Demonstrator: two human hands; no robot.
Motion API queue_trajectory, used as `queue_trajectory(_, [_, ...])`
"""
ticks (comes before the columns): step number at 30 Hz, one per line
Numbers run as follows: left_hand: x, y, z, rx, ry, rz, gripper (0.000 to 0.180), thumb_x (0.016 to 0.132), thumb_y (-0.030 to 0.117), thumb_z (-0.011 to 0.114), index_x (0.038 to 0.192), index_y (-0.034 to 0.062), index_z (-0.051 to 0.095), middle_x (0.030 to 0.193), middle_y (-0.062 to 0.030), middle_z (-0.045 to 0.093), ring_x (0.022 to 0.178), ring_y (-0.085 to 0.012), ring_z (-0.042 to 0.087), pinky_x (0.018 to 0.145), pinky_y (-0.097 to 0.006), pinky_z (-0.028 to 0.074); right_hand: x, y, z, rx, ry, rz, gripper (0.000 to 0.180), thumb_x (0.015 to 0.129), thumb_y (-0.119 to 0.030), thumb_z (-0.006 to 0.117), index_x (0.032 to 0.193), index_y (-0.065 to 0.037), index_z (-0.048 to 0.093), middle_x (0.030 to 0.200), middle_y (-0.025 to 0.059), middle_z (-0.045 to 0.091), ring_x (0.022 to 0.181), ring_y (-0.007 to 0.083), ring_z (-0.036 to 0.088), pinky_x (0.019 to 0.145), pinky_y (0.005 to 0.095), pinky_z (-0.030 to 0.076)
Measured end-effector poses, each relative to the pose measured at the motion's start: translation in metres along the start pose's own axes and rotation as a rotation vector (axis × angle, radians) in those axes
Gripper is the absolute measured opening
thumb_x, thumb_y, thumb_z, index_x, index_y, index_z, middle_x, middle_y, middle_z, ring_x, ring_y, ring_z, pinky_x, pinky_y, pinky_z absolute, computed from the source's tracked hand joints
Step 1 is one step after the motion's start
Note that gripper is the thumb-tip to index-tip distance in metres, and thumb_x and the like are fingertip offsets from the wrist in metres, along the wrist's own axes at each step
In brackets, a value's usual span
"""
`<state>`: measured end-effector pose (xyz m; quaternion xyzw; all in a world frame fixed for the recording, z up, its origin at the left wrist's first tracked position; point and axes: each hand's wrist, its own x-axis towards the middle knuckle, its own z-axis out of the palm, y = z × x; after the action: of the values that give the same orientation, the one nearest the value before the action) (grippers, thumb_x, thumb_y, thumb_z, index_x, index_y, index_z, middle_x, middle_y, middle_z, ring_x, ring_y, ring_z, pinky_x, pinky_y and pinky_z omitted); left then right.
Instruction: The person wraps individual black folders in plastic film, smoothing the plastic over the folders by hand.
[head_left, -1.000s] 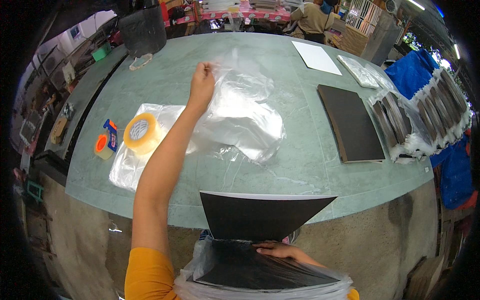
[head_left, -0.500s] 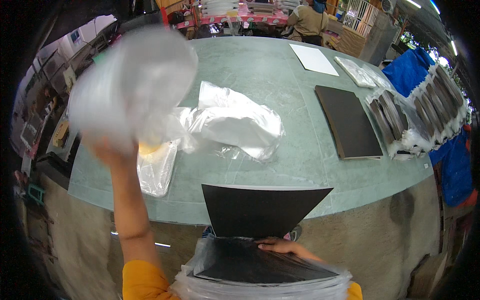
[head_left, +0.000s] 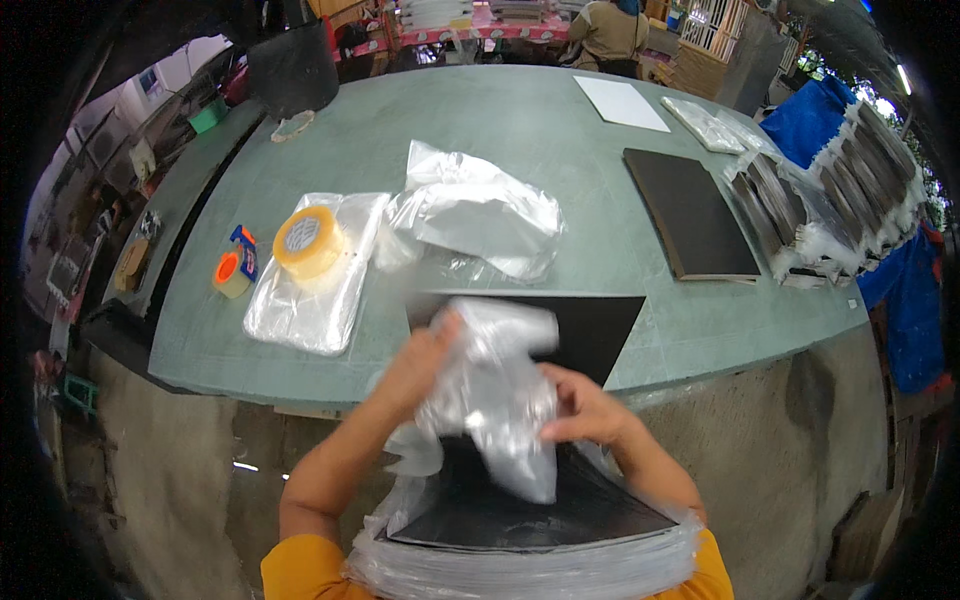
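My left hand (head_left: 425, 358) grips a crumpled clear plastic bag (head_left: 495, 400), blurred by motion, in front of my body. Curled at the bag's right edge, my right hand (head_left: 588, 408) pinches it. Behind the bag, a black sheet (head_left: 600, 330) lies at the table's near edge, partly covered by the bag and my hands. Close to my body sits a stack of black sheets in clear plastic (head_left: 530, 525), its top one showing dark through the film.
On the green table (head_left: 480, 110) lie a loose plastic heap (head_left: 490, 215), a tape roll (head_left: 318, 245) on flat plastic bags (head_left: 320, 325), a small tape dispenser (head_left: 235, 268), a dark stack (head_left: 690, 215) and a white sheet (head_left: 622, 103). Wrapped bundles (head_left: 860, 195) stand right. A person (head_left: 612, 38) sits beyond.
My left hand has brought the plastic bag from the far left to in front of my body. My right hand has left the wrapped stack and come up to the bag.
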<state>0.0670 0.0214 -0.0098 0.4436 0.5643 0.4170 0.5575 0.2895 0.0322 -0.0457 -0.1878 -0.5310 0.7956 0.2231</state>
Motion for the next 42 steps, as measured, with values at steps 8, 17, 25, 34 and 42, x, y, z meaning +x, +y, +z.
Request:
queue_trajectory(8, [0.000, -0.022, -0.009, -0.274, -0.050, 0.004, 0.059, 0.084, 0.052, 0.038, 0.096, -0.0027, 0.055, 0.082, -0.0058, 0.056, 0.073, -0.0104, 0.051, 0.065, -0.023, 0.042, -0.001, 0.005, -0.010, 0.325, 0.173, 0.026, 0.048, 0.075, -0.019, 0.063, 0.113, 0.004, 0.045, 0.098, 0.0092, 0.057, 0.086, 0.0157, 0.056, 0.078, 0.0275, 0.044])
queue_trajectory(17, [-0.002, -0.006, -0.021, -0.086, -0.088, -0.048, 0.047, 0.084, 0.045, 0.045, 0.093, -0.0003, 0.056, 0.082, -0.0025, 0.056, 0.072, -0.0079, 0.051, 0.064, -0.023, 0.042, 0.015, -0.015, 0.017, 0.551, 0.337, 0.010, 0.018, 0.078, -0.019, 0.061, 0.080, -0.002, 0.055, 0.075, 0.0028, 0.058, 0.070, 0.0105, 0.055, 0.063, 0.0228, 0.045])
queue_trajectory(25, [-0.006, -0.002, -0.020, 0.309, 0.255, 0.505, 0.026, 0.081, 0.027, 0.056, 0.088, 0.0018, 0.051, 0.075, -0.0012, 0.054, 0.068, -0.0071, 0.048, 0.060, -0.021, 0.039, 0.010, -0.007, -0.007, 0.522, 0.399, 0.106, 0.019, 0.077, -0.019, 0.062, 0.080, -0.001, 0.058, 0.072, 0.0031, 0.059, 0.060, 0.0105, 0.056, 0.057, 0.0221, 0.047])
queue_trajectory(34, [-0.019, 0.002, 0.033, 0.078, -0.217, 0.272, 0.030, 0.072, 0.005, 0.064, 0.097, -0.0004, 0.048, 0.071, -0.0032, 0.055, 0.052, -0.0048, 0.050, 0.041, -0.017, 0.038, 0.018, 0.001, 0.001, 0.489, 0.268, -0.049, 0.016, 0.078, -0.017, 0.061, 0.078, -0.003, 0.054, 0.070, 0.0028, 0.056, 0.058, 0.0083, 0.052, 0.053, 0.0218, 0.043])
queue_trajectory(42, [-0.010, -0.013, 0.026, 0.122, -0.262, 0.245, 0.018, 0.077, 0.009, 0.058, 0.092, -0.0009, 0.056, 0.073, -0.0041, 0.054, 0.050, -0.0060, 0.048, 0.044, -0.020, 0.039, 0.011, 0.002, -0.012, 0.526, 0.126, -0.006, 0.016, 0.077, -0.009, 0.059, 0.088, 0.001, 0.054, 0.080, 0.0072, 0.056, 0.073, 0.0141, 0.055, 0.063, 0.0253, 0.046])
